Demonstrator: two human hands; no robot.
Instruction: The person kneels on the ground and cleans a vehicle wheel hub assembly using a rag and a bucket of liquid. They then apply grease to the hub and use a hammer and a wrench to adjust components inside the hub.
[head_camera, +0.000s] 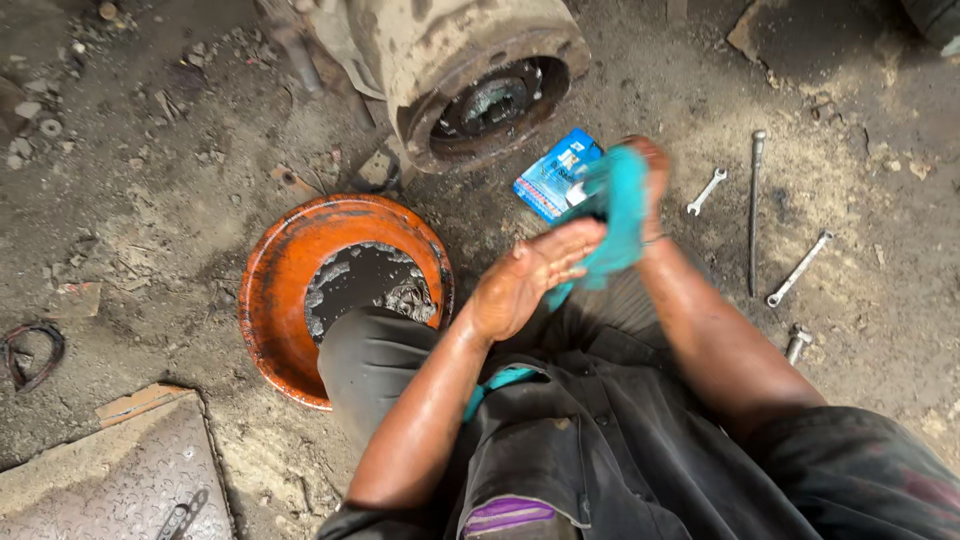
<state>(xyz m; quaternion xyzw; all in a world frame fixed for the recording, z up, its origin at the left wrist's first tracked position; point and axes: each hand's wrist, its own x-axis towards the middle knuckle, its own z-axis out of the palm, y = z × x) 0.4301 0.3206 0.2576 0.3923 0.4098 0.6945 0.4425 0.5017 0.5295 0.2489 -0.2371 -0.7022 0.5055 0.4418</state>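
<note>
Dirt floor (180, 200) rings both hands (530, 275) rubbing teal cloth (615, 215) beside orange basin (280, 270).

Single head-worn view, looking steeply down from above the person's own lap onto a dirt floor (150, 230). The camera faces forward and downward: the knees and forearms fill the lower half, close to the lens, while the hub (470, 75) lies at the top edge, farthest off. An orange basin (285, 270) sits below and left of the hub, at middle distance; wrenches (760, 230) lie to the hub's lower right. A metal plate (120, 480) occupies the lower-left corner, well below the hub. No second view overlaps.
</note>
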